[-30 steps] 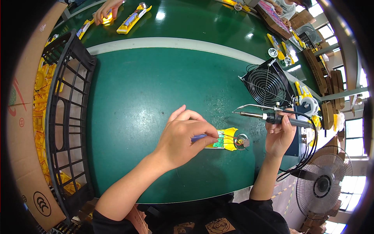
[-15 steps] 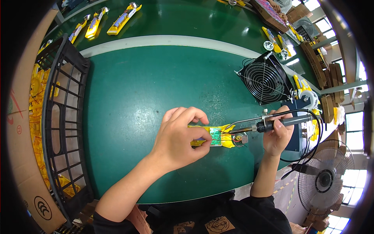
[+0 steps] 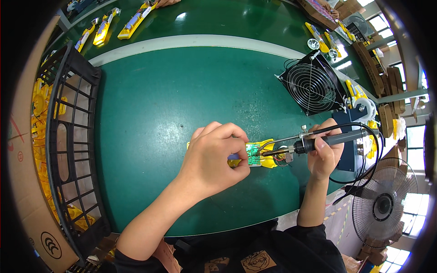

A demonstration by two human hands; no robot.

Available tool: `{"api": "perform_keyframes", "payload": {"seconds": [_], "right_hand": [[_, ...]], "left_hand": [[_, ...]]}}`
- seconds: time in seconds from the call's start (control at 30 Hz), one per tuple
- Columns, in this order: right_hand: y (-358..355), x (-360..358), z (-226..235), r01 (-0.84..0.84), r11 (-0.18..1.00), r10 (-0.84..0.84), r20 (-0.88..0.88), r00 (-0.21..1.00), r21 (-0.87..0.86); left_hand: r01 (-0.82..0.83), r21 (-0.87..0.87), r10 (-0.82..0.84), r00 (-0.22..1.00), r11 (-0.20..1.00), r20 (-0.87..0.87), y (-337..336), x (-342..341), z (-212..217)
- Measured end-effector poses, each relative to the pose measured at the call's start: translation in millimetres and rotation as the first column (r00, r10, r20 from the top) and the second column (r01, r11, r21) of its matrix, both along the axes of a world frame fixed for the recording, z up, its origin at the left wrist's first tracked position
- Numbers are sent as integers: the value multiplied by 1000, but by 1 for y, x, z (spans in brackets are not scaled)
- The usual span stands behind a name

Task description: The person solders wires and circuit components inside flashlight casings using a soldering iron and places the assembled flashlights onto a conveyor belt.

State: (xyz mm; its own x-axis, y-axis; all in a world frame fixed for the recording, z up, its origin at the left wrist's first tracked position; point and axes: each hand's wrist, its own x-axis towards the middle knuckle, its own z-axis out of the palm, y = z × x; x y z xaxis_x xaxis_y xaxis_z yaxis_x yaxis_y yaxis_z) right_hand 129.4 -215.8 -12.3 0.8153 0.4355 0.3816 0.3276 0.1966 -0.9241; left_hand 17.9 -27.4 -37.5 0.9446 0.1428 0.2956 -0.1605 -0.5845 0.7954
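Observation:
A yellow plastic housing (image 3: pixel 269 162) lies on the green mat, with a small green circuit board (image 3: pixel 253 159) in it and a round lamp head with thin wires (image 3: pixel 284 154) at its right end. My left hand (image 3: pixel 205 159) is over the housing's left part, thumb and forefinger pinched together beside the board. Whatever they grip is hidden. In my right hand (image 3: pixel 325 154) is a soldering iron (image 3: pixel 348 137) with a dark handle and a thin metal guide tube (image 3: pixel 284 139) alongside. Its tip reaches the right part of the board.
Left stands a black plastic crate (image 3: pixel 73 182) of yellow parts. A square black fan (image 3: pixel 312 86) and a blue box (image 3: pixel 344 157) are at the right. Beyond the pale rim, similar yellow pieces (image 3: pixel 136 20) lie on a green surface, another person's hand (image 3: pixel 166 2) at one. A pedestal fan (image 3: pixel 382 204) stands lower right.
The soldering iron's tip has moved left, from the board's right edge onto the board. My left hand stays pinched beside it. Another person's hand has appeared at the far yellow piece.

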Motion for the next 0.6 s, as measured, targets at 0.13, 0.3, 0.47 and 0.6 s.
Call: {"api": "perform_keyframes", "payload": {"seconds": [0.13, 0.3, 0.47, 0.6], "right_hand": [[2, -2, 2, -12, 999, 12, -8, 1000, -31], [3, -3, 1, 11, 998, -11, -3, 1000, -65], [4, -3, 0, 16, 997, -16, -4, 1000, -73], [4, -2, 0, 17, 997, -18, -12, 1000, -79]], "left_hand": [[26, -32, -26, 1000, 999, 13, 1, 2, -1], [42, -42, -43, 999, 998, -16, 2, 2, 1], [48, -45, -48, 999, 998, -2, 1, 2, 0], [41, -51, -41, 999, 998, -6, 1, 2, 0]]}}
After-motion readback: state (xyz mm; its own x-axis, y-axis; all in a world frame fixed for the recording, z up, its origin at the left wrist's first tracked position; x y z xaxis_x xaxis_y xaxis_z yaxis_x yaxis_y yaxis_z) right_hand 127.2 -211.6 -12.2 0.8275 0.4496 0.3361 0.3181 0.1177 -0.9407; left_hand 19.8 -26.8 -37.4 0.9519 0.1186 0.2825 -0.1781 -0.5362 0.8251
